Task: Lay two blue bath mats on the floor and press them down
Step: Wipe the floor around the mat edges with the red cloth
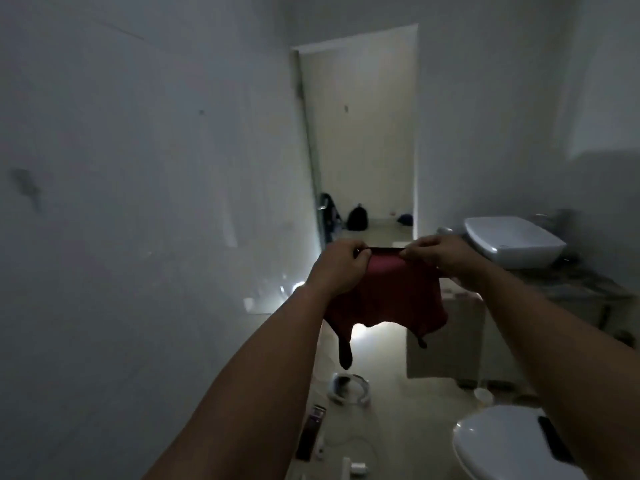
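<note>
Pinched along its top edge, a dark red cloth point(384, 292) is held up at arm's length: the left hand point(337, 268) grips one upper corner and the right hand point(440, 258) the other, fingers curled over the hem. It is judged to be held this way so that the fabric hangs open and its lower corners drop free toward the floor point(388, 410), ready to be spread. No blue bath mat can be made out in the dim room; the cloth in hand reads as dark red, though the poor light may be altering its colour. A washbasin point(512, 245) is seen on the right, a toilet lid point(502, 445) lower right, and a lit doorway point(363, 140) ahead. Small items lie scattered on the floor. No brand, label or writing can be read anywhere.
</note>
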Demonstrator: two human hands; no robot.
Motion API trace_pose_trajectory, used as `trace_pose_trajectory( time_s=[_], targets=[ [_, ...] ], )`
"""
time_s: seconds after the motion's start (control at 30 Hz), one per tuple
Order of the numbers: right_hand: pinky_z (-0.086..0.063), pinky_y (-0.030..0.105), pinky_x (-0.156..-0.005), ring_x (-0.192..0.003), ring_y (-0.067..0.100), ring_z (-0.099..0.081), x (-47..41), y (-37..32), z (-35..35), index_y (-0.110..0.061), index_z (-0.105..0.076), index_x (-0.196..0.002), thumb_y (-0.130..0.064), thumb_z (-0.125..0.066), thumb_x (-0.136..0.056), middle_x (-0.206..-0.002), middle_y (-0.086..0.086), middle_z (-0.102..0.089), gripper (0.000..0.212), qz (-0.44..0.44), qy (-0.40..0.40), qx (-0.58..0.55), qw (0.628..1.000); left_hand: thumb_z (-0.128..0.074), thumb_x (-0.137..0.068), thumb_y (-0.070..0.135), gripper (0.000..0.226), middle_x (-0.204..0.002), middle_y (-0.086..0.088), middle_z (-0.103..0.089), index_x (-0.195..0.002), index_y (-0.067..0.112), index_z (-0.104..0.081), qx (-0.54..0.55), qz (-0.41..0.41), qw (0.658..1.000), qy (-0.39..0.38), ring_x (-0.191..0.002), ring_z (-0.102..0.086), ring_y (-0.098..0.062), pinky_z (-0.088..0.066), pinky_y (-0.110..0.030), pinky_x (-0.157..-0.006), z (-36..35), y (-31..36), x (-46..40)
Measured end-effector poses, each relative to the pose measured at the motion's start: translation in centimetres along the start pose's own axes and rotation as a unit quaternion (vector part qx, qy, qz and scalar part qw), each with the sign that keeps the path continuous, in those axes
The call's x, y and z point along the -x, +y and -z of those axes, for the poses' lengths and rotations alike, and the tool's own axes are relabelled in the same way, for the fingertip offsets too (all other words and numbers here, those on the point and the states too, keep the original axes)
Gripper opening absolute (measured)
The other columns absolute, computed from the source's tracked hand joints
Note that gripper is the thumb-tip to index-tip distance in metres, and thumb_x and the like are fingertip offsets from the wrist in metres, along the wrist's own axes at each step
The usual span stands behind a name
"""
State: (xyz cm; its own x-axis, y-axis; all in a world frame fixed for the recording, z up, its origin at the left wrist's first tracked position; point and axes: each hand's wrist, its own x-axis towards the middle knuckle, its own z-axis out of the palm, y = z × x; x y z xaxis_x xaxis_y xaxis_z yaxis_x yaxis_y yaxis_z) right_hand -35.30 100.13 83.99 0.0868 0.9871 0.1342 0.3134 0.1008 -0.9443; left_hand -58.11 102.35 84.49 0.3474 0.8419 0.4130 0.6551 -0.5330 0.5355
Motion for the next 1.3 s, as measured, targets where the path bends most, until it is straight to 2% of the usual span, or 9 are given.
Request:
trace_pose_trajectory(
  time_s=[0.23,0.43,0.57,0.67,0.77,0.9,1.13,1.2,1.3],
  targets=[
    [-0.048,0.019,-0.05,-0.056,0.007,-0.062,-5.3,-11.7,-16.9,-0.003,-0.074,-0.089,-0.015,-0.085,-0.077,-0.07,0.005,-0.069,0.021,0.171,-0.135,-0.049,0.975,-0.062,-0.093,0.034,0.016,-0.098,0.007,-0.071,-0.106,0.031,-0.069,-0.155,0.085,0.972,0.155,-0.089,-0.065,-0.015,-0.056,-0.037,-0.083,18.3,-5.2,6.2],
    [-0.055,0.028,-0.058,-0.064,0.014,-0.067,-4.9,-20.0,-29.4,-0.008,-0.073,-0.085,-0.022,-0.087,-0.077,-0.078,0.014,-0.073,0.022,0.272,-0.19,-0.101,0.938,-0.06,-0.095,0.033,0.018,-0.11,0.007,-0.073,-0.109,0.031,-0.071,-0.307,0.139,0.91,0.24,-0.101,-0.066,-0.018,-0.056,-0.042,-0.087,28.7,-7.1,12.9],
    [-0.056,0.027,-0.059,-0.063,0.01,-0.066,-4.1,-25.1,-35.3,-0.01,-0.074,-0.084,-0.025,-0.085,-0.079,-0.077,0.012,-0.074,0.019,0.337,-0.208,-0.126,0.909,-0.058,-0.097,0.029,0.022,-0.114,0.003,-0.068,-0.113,0.027,-0.073,-0.42,0.129,0.843,0.309,-0.099,-0.067,-0.024,-0.057,-0.042,-0.08,33.4,-7.7,15.9],
    [-0.053,0.024,-0.055,-0.06,0.009,-0.065,-3.9,-28.1,-37.7,-0.01,-0.074,-0.085,-0.025,-0.084,-0.08,-0.072,0.006,-0.072,0.018,0.355,-0.221,-0.149,0.896,-0.057,-0.097,0.028,0.023,-0.107,0.003,-0.067,-0.116,0.029,-0.071,-0.527,0.087,0.775,0.338,-0.081,-0.069,-0.028,-0.056,-0.039,-0.066,35.9,-8.1,17.0],
    [-0.054,0.029,-0.057,-0.061,0.013,-0.066,-4.0,-29.6,-39.7,-0.008,-0.074,-0.087,-0.024,-0.084,-0.081,-0.073,0.008,-0.072,0.02,0.364,-0.24,-0.162,0.885,-0.059,-0.095,0.024,0.018,-0.09,-0.001,-0.065,-0.104,0.026,-0.075,-0.641,0.066,0.707,0.291,-0.063,-0.063,-0.028,-0.047,-0.034,-0.056,37.6,-8.6,17.5],
    [-0.06,0.037,-0.068,-0.07,0.019,-0.07,-4.3,-29.2,-42.5,-0.007,-0.073,-0.089,-0.023,-0.082,-0.082,-0.082,0.015,-0.074,0.02,0.358,-0.259,-0.155,0.883,-0.058,-0.092,0.017,0.017,-0.086,-0.001,-0.058,-0.086,0.023,-0.073,-0.731,0.09,0.639,0.221,-0.067,-0.055,-0.025,-0.029,-0.035,-0.059,37.6,-9.9,17.3],
    [-0.057,0.036,-0.069,-0.071,0.02,-0.069,-3.9,-25.6,-44.7,0.002,-0.071,-0.093,-0.017,-0.08,-0.084,-0.085,0.018,-0.074,0.022,0.257,-0.325,-0.233,0.88,-0.046,-0.097,0.014,0.023,-0.091,-0.003,-0.063,-0.095,0.018,-0.069,-0.728,0.11,0.639,0.222,-0.08,-0.055,-0.029,-0.036,-0.044,-0.075,33.3,-11.8,18.1],
    [-0.058,0.033,-0.068,-0.072,0.02,-0.07,-3.4,-25.5,-44.4,0.0,-0.072,-0.099,-0.016,-0.076,-0.088,-0.089,0.018,-0.075,0.019,0.241,-0.335,-0.245,0.877,-0.045,-0.096,0.016,0.027,-0.102,-0.003,-0.066,-0.108,0.02,-0.069,-0.697,0.135,0.657,0.252,-0.088,-0.057,-0.029,-0.037,-0.044,-0.079,31.8,-12.1,18.0],
    [-0.057,0.019,-0.07,-0.077,0.01,-0.071,-2.1,-20.1,-43.9,-0.004,-0.072,-0.11,-0.012,-0.071,-0.091,-0.098,0.012,-0.076,0.02,0.245,-0.325,-0.214,0.888,-0.058,-0.092,0.031,0.053,-0.143,-0.004,-0.057,-0.144,0.022,-0.053,-0.561,0.188,0.737,0.327,-0.124,-0.054,-0.031,-0.039,-0.047,-0.093,23.8,-14.6,21.6]
  ],
)
